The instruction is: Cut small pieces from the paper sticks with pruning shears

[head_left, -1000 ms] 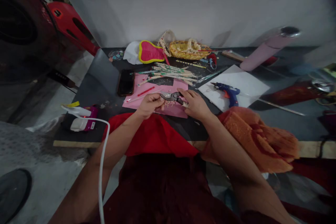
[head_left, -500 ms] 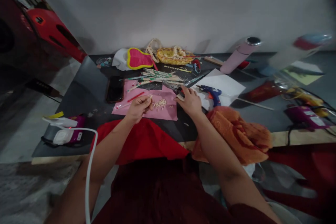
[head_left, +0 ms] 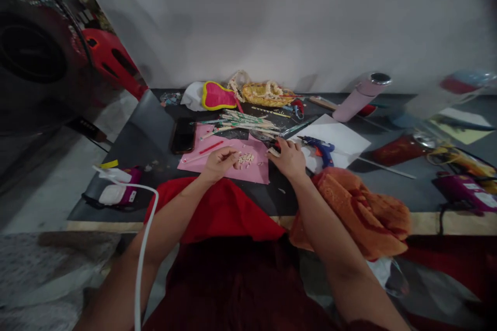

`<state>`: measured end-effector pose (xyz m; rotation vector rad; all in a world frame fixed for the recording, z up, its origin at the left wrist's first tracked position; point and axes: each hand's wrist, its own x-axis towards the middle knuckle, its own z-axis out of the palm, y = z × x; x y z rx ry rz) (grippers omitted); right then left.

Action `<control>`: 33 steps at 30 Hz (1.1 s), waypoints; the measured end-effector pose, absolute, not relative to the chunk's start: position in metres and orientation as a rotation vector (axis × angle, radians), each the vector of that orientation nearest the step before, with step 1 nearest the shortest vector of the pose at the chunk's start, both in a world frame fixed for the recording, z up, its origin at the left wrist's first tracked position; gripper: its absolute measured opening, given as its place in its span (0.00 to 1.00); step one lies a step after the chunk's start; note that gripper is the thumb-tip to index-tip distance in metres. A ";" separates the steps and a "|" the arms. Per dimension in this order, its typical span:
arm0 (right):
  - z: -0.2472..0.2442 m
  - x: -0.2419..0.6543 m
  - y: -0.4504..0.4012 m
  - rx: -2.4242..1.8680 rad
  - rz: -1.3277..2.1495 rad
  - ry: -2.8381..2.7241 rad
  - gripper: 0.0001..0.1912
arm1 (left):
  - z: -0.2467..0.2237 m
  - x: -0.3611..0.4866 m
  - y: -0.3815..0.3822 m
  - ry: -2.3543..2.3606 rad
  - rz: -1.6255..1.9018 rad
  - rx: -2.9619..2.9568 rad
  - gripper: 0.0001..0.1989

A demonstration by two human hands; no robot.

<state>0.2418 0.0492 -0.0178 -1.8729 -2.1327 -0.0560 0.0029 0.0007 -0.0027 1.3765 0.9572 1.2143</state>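
My left hand (head_left: pixel 220 163) hovers at the left of a small heap of pale cut pieces (head_left: pixel 246 158), its thumb and fingers pinched together; what is between the fingertips is too small to make out. The heap lies on a pink sheet (head_left: pixel 252 176). Right of the sheet, my right hand (head_left: pixel 290 159) curls around the dark and red handles of pliers (head_left: pixel 264 136), whose metal head points left. A pale bit shows near that thumb. Behind both hands is a pile of rolled paper sticks (head_left: pixel 248 122). On the sheet's left lies a red stick (head_left: pixel 210 147).
A phone (head_left: pixel 184 135) lies left of the sheet. To the right are a blue glue gun (head_left: pixel 319 148) on white paper, an orange towel (head_left: pixel 361 212) and a pink flask (head_left: pixel 361 98). A yellow basket (head_left: pixel 267 94) stands behind. A white cable (head_left: pixel 144 248) crosses my left arm.
The whole view has shifted, so the table sits further right and lower. My left hand has come slightly nearer the heap, with its fingers still pinched. The right hand stays at the pliers.
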 end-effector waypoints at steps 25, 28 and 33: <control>-0.015 0.241 0.045 -1.870 -0.014 -2.200 0.30 | -0.006 0.005 0.000 1.113 1.140 1.474 0.11; -0.016 0.240 0.044 -1.870 -0.019 -2.193 0.28 | -0.008 0.005 0.001 1.103 1.138 1.490 0.11; -0.016 0.240 0.043 -1.872 -0.016 -2.188 0.27 | -0.009 0.006 0.001 1.146 1.117 1.530 0.08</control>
